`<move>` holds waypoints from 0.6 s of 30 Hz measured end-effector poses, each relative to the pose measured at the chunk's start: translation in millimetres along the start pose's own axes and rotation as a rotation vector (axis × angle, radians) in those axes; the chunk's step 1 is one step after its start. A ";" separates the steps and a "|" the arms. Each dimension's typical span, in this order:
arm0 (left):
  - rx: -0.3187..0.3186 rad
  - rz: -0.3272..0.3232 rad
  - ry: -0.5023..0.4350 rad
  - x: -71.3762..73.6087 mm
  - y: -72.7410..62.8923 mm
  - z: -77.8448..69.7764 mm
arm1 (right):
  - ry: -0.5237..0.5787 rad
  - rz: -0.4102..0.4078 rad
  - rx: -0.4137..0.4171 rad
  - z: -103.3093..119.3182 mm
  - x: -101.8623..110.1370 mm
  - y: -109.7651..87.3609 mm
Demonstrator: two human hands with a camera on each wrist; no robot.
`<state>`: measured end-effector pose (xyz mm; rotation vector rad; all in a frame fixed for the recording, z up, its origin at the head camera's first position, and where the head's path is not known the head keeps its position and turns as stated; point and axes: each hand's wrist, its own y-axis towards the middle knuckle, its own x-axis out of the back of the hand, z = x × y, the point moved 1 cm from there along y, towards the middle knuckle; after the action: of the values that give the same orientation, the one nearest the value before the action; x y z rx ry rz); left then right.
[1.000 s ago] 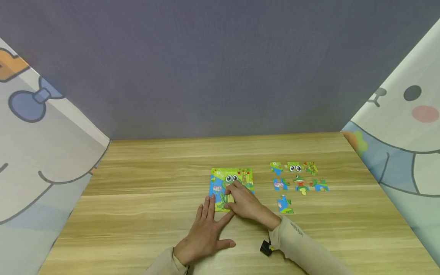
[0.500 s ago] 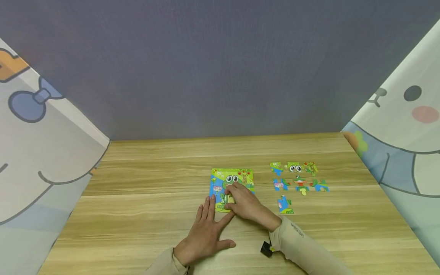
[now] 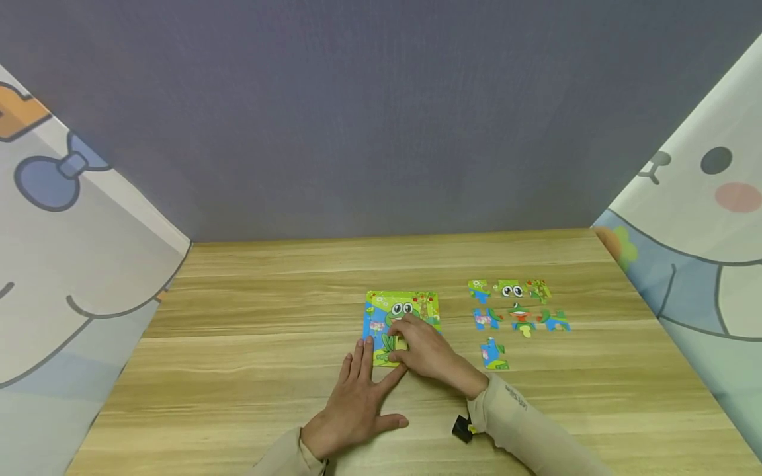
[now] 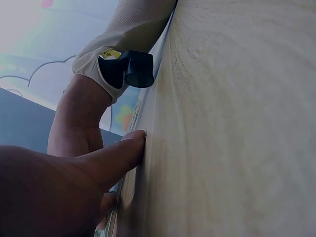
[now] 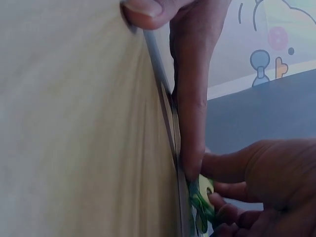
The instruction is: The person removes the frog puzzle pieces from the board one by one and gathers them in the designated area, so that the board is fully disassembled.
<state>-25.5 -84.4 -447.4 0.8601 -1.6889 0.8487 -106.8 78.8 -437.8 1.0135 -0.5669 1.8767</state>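
A square frog jigsaw board [image 3: 378, 309] lies on the table, its green, blue and flowery picture partly covered by my hands. My left hand [image 3: 351, 408] lies flat with fingers spread, its fingertips at the board's lower left edge. Over the board's lower right part, my right hand [image 3: 425, 350] has bent fingers and pinches a green and yellow puzzle piece [image 5: 203, 186] between thumb and fingers. The frog's eyes show above the right hand, while its knuckles hide the right side of the picture. In the left wrist view the left thumb [image 4: 131, 148] rests along the tabletop.
Several loose puzzle pieces lie in rows to the right, among them an eyes piece [image 3: 511, 291], a red-mouth piece [image 3: 520, 317] and a blue corner piece [image 3: 491, 355]. A grey wall [image 3: 381, 132] stands behind the wooden table [image 3: 250, 317], with cartoon panels on both sides.
The puzzle piece at my right fingertips tilts and shifts slightly over the board. Both hands keep nearly the same places, and the loose pieces lie as before.
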 end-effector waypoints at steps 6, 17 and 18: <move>-0.005 -0.010 0.003 0.6 0.0 -0.1 | 0.077 -0.015 0.022 -2.1 7.2 1.1; 0.007 0.017 -0.022 0.3 -0.3 0.4 | 0.158 0.143 0.131 -12.7 20.1 0.5; 0.009 0.019 -0.021 0.3 -0.4 0.3 | 0.159 0.161 0.138 -13.0 20.9 0.4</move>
<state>-25.4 -85.0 -447.1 0.8629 -1.7145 0.8633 -117.9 98.2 -427.7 0.9173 -0.4411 2.1421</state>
